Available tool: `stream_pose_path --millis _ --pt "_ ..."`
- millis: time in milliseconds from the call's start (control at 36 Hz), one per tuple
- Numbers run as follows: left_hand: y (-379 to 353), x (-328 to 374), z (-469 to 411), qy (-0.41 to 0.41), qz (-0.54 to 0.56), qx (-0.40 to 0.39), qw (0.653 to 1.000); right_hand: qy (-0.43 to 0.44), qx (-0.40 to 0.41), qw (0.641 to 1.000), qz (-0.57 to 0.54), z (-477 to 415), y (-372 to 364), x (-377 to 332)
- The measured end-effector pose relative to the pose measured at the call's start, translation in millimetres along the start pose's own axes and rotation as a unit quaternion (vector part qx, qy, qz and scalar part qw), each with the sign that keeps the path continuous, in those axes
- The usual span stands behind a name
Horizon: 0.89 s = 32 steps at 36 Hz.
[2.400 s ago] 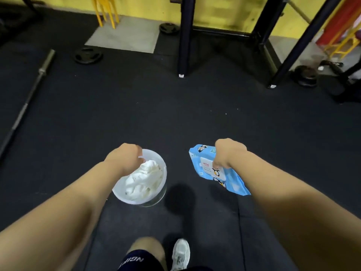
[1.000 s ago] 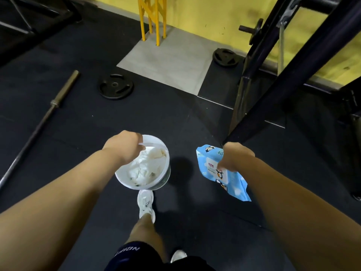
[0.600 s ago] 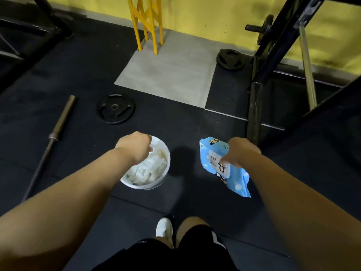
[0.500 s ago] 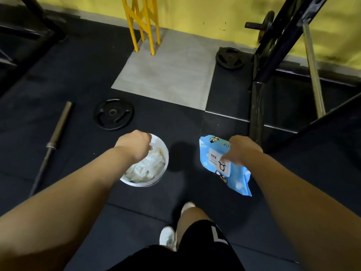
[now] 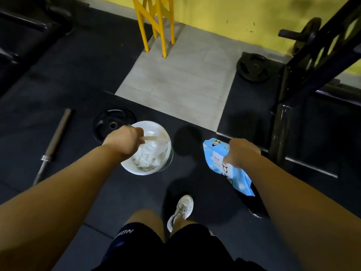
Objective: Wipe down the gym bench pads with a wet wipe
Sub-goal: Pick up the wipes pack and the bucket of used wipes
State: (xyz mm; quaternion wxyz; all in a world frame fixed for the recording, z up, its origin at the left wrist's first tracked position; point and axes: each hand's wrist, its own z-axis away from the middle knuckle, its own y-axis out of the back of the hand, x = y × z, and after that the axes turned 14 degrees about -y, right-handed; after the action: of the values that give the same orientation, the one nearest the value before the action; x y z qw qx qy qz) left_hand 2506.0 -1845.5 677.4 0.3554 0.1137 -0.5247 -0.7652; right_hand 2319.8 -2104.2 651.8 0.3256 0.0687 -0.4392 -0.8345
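Observation:
My left hand (image 5: 124, 142) grips the white handle of a small white bucket (image 5: 134, 168) and carries it above the floor. Crumpled white wipes (image 5: 150, 155) fill the bucket. My right hand (image 5: 241, 152) pinches the top of a light blue wet-wipe pack (image 5: 216, 159), which hangs down from it. Both arms reach forward at about waist height. No bench pad shows in this view.
A black weight plate (image 5: 109, 123) and a steel barbell (image 5: 53, 141) lie on the dark rubber floor at left. A second plate (image 5: 254, 68) lies by the black rack frame (image 5: 283, 118) on the right. Yellow stand legs (image 5: 158, 26) rise from a grey slab (image 5: 179, 85) ahead. My white shoe (image 5: 181, 210) is below.
I have walked forward, so the grey slab and the plates now lie closer. Both hands keep the same hold on the bucket and the pack.

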Motion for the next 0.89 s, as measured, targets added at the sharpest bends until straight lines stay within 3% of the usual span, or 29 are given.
stream_pose_path --millis 500,694,889 --pt "36 -71 -269 -0.063 -0.007 -0.071 0.995 -0.019 -0.059 0.998 0.002 -216 91 -110" --pt "14 -104 -391 -0.092 -0.025 -0.14 0.986 -0.039 -0.086 0.995 -0.041 -335 87 -159" --pt "-46 -125 -516 -0.123 -0.016 -0.148 0.981 -0.053 -0.102 0.992 -0.043 -468 47 -201"
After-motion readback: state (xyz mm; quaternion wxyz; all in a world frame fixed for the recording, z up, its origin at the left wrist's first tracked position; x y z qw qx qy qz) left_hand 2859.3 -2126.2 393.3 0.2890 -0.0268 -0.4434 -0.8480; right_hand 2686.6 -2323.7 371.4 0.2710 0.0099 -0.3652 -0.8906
